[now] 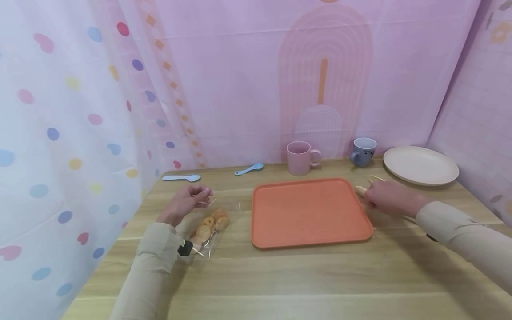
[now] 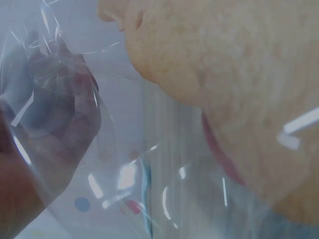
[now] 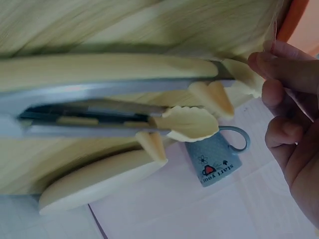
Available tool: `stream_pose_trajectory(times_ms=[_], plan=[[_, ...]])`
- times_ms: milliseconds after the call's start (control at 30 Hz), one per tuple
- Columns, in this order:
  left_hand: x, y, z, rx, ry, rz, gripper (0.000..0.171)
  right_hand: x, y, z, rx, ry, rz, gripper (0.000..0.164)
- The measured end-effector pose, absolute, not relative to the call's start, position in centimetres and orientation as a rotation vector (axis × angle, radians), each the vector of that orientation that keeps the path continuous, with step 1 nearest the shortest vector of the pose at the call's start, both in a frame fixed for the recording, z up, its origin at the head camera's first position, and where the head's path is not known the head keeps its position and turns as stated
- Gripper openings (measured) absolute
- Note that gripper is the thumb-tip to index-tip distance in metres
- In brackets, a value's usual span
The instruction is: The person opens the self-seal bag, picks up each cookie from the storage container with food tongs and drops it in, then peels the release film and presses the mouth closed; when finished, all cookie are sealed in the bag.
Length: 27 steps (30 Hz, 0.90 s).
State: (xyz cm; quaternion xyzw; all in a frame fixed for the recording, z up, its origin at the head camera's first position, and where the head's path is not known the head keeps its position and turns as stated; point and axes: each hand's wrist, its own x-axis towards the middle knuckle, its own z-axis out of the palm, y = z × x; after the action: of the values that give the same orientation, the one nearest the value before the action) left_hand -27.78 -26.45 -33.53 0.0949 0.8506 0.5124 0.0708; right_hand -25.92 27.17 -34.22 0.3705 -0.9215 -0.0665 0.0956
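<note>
My left hand pinches the top edge of a clear plastic bag with curled fingers. Inside are several tan baked pieces, round ones and a ring, which lie at the left of the table. In the left wrist view, one piece looms close beneath shiny film. My right hand is over a pair of tongs, right of the orange tray. The right wrist view has its curled fingers at one cream tip of the tongs, seemingly pinching it.
Behind the tray stand a pink mug and a blue-grey mug. A cream plate sits at the back right. Two light blue spoons, one short and one long, lie at the back left. Curtains enclose the table.
</note>
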Motion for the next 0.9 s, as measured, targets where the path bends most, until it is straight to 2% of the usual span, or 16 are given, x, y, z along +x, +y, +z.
stream_pose_trajectory(times_ms=[167, 267, 467, 667, 900], plan=[[-27.7, -26.5, -33.6, 0.276, 2.562, 1.544, 0.035, -25.9, 27.3, -34.0, 1.147, -2.713, -0.184, 0.029], [-27.7, -26.6, -33.8, 0.28, 2.574, 1.557, 0.034, -25.8, 27.2, -33.5, 1.111, -2.763, -0.133, 0.032], [-27.7, -26.5, -34.2, 0.28, 2.65, 1.59, 0.03, -25.1, 25.7, -31.5, 1.021, -2.75, 0.167, 0.022], [-27.6, -25.7, -34.0, 0.245, 2.935, 1.57, 0.028, -24.0, 19.9, -30.2, 1.153, -2.667, 0.398, 0.009], [-26.3, -24.1, -32.9, 0.273, 3.236, 1.553, 0.02, -23.2, 12.4, -31.3, 1.282, -2.743, 0.508, 0.008]])
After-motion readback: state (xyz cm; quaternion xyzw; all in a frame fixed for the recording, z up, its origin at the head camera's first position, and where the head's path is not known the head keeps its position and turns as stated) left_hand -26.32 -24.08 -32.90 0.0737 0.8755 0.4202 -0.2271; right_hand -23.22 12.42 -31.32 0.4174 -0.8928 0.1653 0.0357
